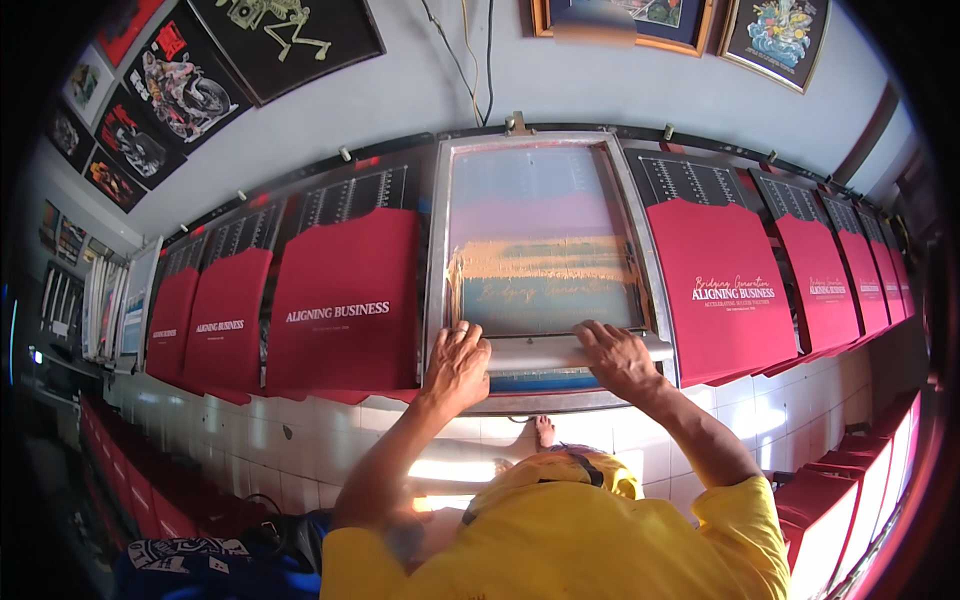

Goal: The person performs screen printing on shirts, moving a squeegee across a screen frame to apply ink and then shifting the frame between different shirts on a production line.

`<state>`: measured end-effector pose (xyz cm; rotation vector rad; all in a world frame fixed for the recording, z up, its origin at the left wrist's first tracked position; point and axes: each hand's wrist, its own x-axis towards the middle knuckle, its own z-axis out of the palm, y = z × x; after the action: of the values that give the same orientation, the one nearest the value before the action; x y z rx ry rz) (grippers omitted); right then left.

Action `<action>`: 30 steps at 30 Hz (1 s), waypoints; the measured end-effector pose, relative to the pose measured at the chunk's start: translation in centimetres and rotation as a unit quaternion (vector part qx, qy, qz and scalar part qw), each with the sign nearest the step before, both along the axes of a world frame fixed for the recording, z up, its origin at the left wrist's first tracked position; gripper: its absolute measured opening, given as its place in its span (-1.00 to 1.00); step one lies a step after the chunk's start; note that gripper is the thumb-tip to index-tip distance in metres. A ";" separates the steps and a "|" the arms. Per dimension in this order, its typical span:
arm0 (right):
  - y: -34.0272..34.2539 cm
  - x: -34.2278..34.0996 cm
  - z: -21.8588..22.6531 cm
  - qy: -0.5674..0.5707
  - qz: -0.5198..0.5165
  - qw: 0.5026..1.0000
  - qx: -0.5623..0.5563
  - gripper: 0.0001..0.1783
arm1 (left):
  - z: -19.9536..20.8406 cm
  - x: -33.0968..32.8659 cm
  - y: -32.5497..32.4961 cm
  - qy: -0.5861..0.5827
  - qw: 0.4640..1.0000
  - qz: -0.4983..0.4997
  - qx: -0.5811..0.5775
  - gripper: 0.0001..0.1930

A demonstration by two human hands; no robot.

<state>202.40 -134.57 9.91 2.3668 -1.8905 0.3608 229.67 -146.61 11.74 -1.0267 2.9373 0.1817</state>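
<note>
Both of my hands grip a long pale squeegee (540,352) that lies across the near end of a screen-printing frame (437,230). My left hand (458,366) is closed over its left end, beside the frame's left rail. Toward the other end, my right hand (617,358) is wrapped over the bar. Beyond the squeegee stretches the mesh (535,185), with an orange ink streak (540,260) across its middle and faint script lettering nearer me. The squeegee's lower edge and whatever lies under the screen are hidden or unclear.
Red shirts lie flat on dark boards on both sides, including one at left (345,270) and one at right (710,260), all with white print. A clamp (517,124) sits at the frame's far edge. More red fabric (820,510) hangs at lower right. Framed pictures (775,40) line the wall.
</note>
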 end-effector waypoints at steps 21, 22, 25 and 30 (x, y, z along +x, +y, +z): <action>4.0 -2.1 -0.7 -0.019 -0.093 0.995 -0.027 -0.80 | -5.4 1.7 1.1 0.182 0.977 -0.008 -0.114 -0.78; 3.7 -2.3 -1.3 -0.016 -0.096 0.994 -0.040 -0.81 | -5.7 1.3 0.4 0.181 0.976 -0.016 -0.118 -0.82; -0.4 -4.3 -1.7 -0.008 -0.092 0.995 -0.042 -0.84 | -5.5 -0.4 -3.9 0.174 0.978 -0.019 -0.110 -0.83; -8.9 -7.8 -1.9 -0.004 -0.098 0.995 -0.028 -0.82 | -5.2 -3.6 -11.8 0.154 0.984 0.000 -0.091 -0.84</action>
<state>194.59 -143.50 8.05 2.1252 -2.0645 0.3990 226.03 -158.37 6.54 -1.1128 3.2843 0.0793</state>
